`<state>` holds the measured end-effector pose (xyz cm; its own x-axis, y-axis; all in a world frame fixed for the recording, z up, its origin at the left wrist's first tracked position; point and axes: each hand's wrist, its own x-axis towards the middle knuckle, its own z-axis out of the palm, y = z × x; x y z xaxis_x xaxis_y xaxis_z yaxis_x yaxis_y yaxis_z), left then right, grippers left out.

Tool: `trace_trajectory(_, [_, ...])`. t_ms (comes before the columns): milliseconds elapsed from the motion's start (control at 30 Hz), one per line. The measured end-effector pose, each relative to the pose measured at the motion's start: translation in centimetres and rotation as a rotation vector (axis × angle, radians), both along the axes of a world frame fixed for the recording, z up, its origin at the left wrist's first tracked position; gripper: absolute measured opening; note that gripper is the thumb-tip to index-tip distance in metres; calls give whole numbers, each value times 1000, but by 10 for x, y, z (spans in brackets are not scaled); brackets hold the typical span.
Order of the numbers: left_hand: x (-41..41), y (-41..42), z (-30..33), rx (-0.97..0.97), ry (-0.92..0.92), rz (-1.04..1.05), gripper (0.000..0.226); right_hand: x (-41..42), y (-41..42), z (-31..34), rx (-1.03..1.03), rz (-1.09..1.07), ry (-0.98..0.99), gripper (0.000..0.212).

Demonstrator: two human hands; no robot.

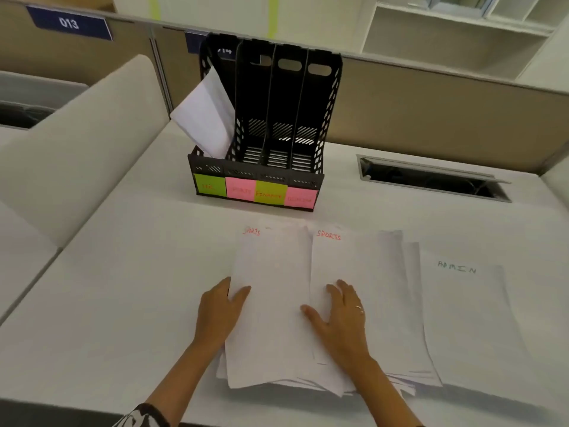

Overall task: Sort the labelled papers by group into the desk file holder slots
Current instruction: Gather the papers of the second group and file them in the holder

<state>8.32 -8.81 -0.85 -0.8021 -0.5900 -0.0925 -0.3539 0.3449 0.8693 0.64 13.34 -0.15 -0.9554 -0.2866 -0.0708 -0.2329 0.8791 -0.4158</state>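
White paper (pixel 271 303) under flat right hand (pixel 337 315)

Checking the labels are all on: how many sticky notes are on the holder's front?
4, in a row along the file holder front: green leftmost, pink, green, pink rightmost. None seems hidden.

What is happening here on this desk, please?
A person is sorting labelled papers into a black file holder with four slots marked by sticky notes. The left hand grips the edge of a sheet marked SPORTS, and the right hand lies flat on a second SPORTS sheet. A sheet marked ADMIN lies to the right. Only the leftmost slot holds papers so far; the other three look empty.
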Motion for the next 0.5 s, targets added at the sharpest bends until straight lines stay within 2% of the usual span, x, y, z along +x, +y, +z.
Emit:
trace_trajectory(67, [-2, 6, 1, -30, 17, -2, 15, 3, 1, -3, 105, 60, -64, 86])
trace_trajectory(233, [-10, 12, 2, -66, 74, -4, 23, -1, -13, 10, 186, 59, -192, 75])
trace_trajectory(300, [-10, 14, 0, -43, 81, 10, 29, -3, -19, 18, 235, 59, -195, 60])
trace_trajectory(400, [-9, 14, -2, 8, 80, 48, 36, -11, -20, 29, 185, 33, -93, 28])
trace_trajectory(500, [-8, 12, -7, 56, 55, 57, 37, -17, -19, 38, 234, 20, -21, 21])
